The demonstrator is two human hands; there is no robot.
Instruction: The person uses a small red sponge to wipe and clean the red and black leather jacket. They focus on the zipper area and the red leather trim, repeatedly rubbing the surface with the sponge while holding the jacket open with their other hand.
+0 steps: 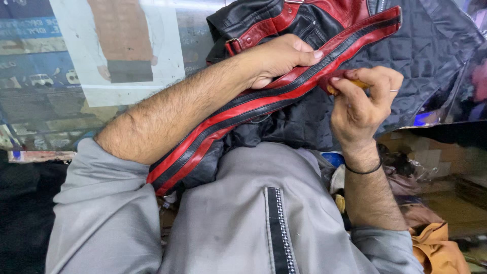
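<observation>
Left hand pins the jacket sleeve flat on the tabletop; right hand pinches a small orange tool at its edge. Risk: sleeve slides, tool slips.

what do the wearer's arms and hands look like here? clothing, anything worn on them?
Both hands are bare, no gloves. Left hand and forearm are uncovered and hairy, with a grey sleeve pushed up above the elbow. Right hand wears a thin ring on one finger and a thin black band at the wrist; its grey sleeve is also pushed up near the elbow.
</observation>
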